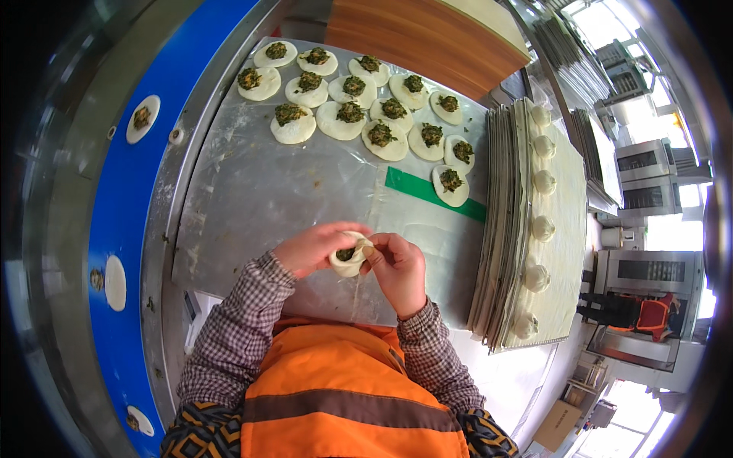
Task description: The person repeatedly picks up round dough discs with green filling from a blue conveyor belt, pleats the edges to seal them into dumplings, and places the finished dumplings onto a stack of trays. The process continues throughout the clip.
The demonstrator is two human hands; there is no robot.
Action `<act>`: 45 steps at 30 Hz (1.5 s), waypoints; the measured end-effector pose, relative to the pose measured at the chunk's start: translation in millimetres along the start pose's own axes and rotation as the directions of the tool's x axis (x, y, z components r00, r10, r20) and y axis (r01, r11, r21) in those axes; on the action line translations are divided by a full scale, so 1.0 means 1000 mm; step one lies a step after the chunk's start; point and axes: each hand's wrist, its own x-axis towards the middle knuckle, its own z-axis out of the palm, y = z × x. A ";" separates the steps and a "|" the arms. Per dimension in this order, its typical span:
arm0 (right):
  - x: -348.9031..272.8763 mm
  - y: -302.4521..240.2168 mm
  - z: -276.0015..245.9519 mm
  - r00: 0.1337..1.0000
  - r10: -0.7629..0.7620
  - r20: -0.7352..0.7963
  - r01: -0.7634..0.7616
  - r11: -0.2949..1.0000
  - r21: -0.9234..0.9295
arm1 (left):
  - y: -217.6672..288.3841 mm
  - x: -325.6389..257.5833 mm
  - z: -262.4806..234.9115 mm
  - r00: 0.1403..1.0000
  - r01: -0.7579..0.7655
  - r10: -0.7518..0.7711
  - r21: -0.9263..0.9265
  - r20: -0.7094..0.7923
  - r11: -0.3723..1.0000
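Over the near part of the metal table [259, 198], I hold a half-closed stuffed bun [349, 268] between both hands. Its white dough is cupped up around a dark green filling that still shows at the top. My left hand [314, 249] wraps the bun's left side, thumb near the opening. With thumb and forefinger, my right hand [400, 269] pinches the dough rim at the right. Farther back lie several flat dough rounds, each topped with green filling; the nearest filled dough round [450, 185] lies by a green strip [412, 188].
On the right, a tall stack of trays [561, 229] carries a row of closed buns [543, 228]. A blue conveyor belt [122, 229] with several dough rounds runs along the left. A wooden board [420, 46] stands at the back. Another person [637, 314] is far off right.
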 end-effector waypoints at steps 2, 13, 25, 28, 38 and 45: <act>0.003 0.002 0.002 0.993 0.106 -0.053 -0.099 0.988 0.117 | -0.010 -0.002 0.005 0.972 -0.234 0.232 -0.065 -0.038 0.970; 0.013 -0.004 0.009 0.977 -0.205 -0.053 0.191 0.963 -0.189 | -0.022 0.005 0.003 0.868 -0.304 0.373 0.243 -0.327 0.921; 0.013 0.001 0.009 0.926 -0.378 -0.018 0.347 0.867 -0.358 | -0.012 -0.002 0.003 0.859 -0.183 0.325 0.357 -0.394 0.916; 0.014 0.002 0.012 0.998 -0.029 -0.056 0.037 0.990 0.138 | -0.003 -0.003 -0.001 0.914 -0.110 0.230 0.344 -0.333 0.933; 0.013 0.008 0.014 0.981 -0.170 -0.097 0.161 0.983 -0.092 | -0.002 -0.001 0.003 0.857 -0.283 0.458 0.526 -0.237 0.802; 0.014 0.005 0.012 0.984 -0.133 -0.117 0.141 0.988 0.064 | 0.005 -0.001 0.010 0.827 -0.409 0.559 0.614 -0.064 0.675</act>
